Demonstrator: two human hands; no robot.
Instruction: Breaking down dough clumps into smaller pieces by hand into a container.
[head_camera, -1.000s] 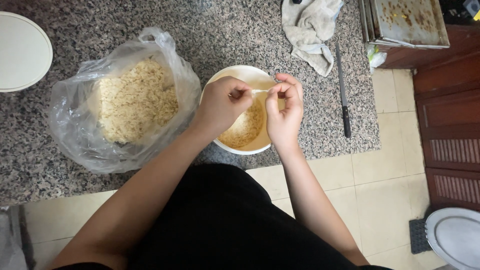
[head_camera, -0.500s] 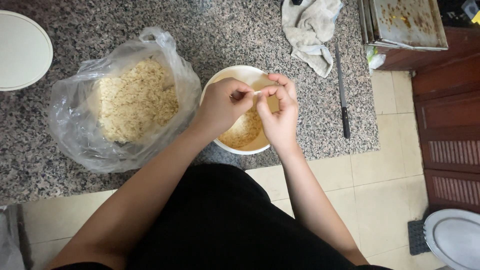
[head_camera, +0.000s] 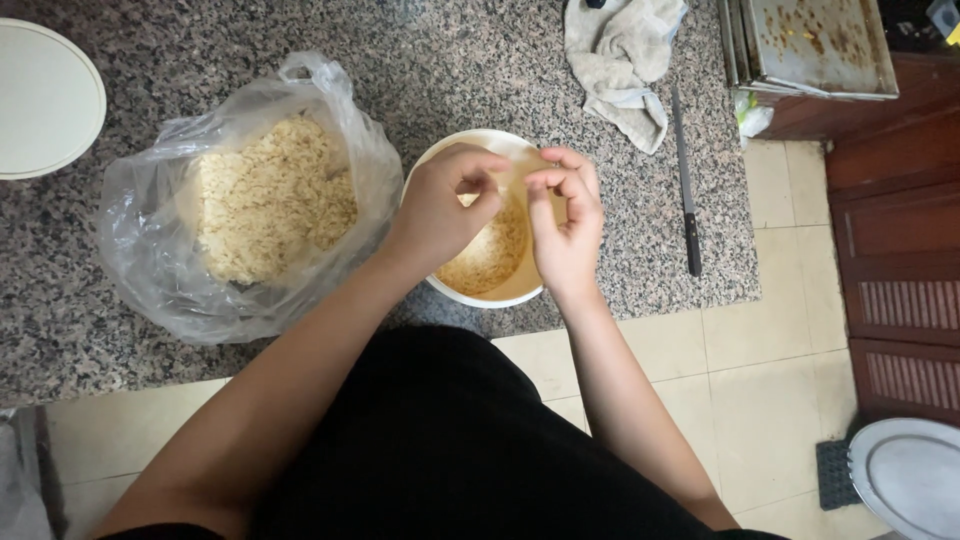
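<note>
Left hand: I am holding my left hand (head_camera: 445, 205) over the near-left rim of the white bowl (head_camera: 440, 290), fingers curled in with the thumb and forefinger pinched together; whatever sits between them is too small for me to make out.
Right hand: my right hand (head_camera: 568, 225) is hovering over the right side of the bowl, its fingertips (head_camera: 540, 182) bunched in a pinch too, and I cannot tell whether it is gripping anything.
What is changing: a moment ago my two hands were touching, pinching at one spot between them above the bowl; now they are drawing apart, with a gap opening between the fingertips.
What that means: I judge that I am pulling or splitting some small piece over the bowl, and that the pull is just finishing, so any bits are falling inward rather than onto the counter.
Bowl: it is staying put on the speckled stone counter (head_camera: 420, 70), near its front edge, holding a low heap of pale golden grains (head_camera: 490, 260).
Bag: the clear plastic bag (head_camera: 150, 280) of the same pale grains is sitting open just left of the bowl, touching or nearly touching it.
Nearby: a crumpled cloth (head_camera: 620, 60) and a knife (head_camera: 686, 180) are lying to the right, apart from the bowl.
</note>
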